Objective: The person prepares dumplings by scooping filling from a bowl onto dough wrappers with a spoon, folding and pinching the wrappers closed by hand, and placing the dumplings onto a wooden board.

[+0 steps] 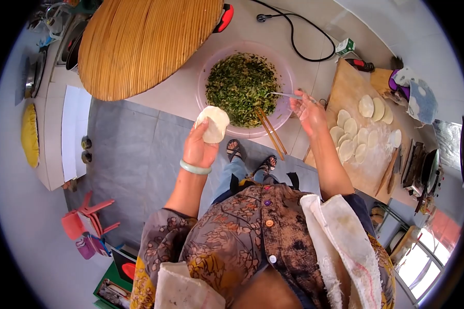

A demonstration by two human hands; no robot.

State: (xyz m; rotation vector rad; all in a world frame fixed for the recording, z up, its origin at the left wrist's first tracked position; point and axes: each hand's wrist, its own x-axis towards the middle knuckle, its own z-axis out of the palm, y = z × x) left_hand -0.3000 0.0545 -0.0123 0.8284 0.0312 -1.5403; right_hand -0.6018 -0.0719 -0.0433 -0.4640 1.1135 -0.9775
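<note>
My left hand [198, 147] is closed on the edge of a round, thin dumpling wrapper [215, 123], held at the near left rim of a pink basin [291, 77]. Chopped green filling [237, 77] fills the basin. In my right hand [309, 112], at the basin's right side, is the handle of a metal spoon [285, 95]; its far end reaches into the filling, so the bowl is hard to see. A pair of wooden chopsticks [271, 133] leans out over the near rim, touched by neither hand.
On the right, a floured wooden board [368, 165] carries several wrappers [350, 129] and a rolling pin [388, 172]. A large round woven reed lid [144, 41] covers the upper left counter. A black cable [294, 36] lies behind the basin. Pink stools [85, 219] stand lower left.
</note>
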